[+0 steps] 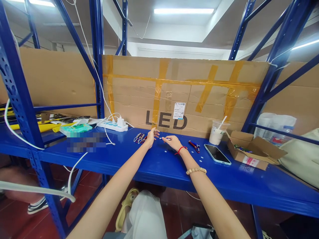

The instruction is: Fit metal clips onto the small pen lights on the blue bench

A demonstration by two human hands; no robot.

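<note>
My left hand (151,137) is over the back part of the blue shelf, fingers apart, with nothing visible in its grip. My right hand (173,142), wearing a red cord and a beaded bracelet, is closed in a pinch; a small pale bit shows at its fingertips, too small to name. Just left of my left hand lies a row of small metal and red clip-like pieces (140,138). To the right of my right hand rest several red and dark blue pieces (194,146) of a similar size. Small whitish dots (200,161) are scattered on the shelf nearby.
A phone (217,154), a cup with a straw (218,132) and an open cardboard box (256,163) stand on the right. A white power strip (112,125) with cables sits at the back left. Behind stands a large taped carton (134,96); blue uprights (97,59) flank the shelf.
</note>
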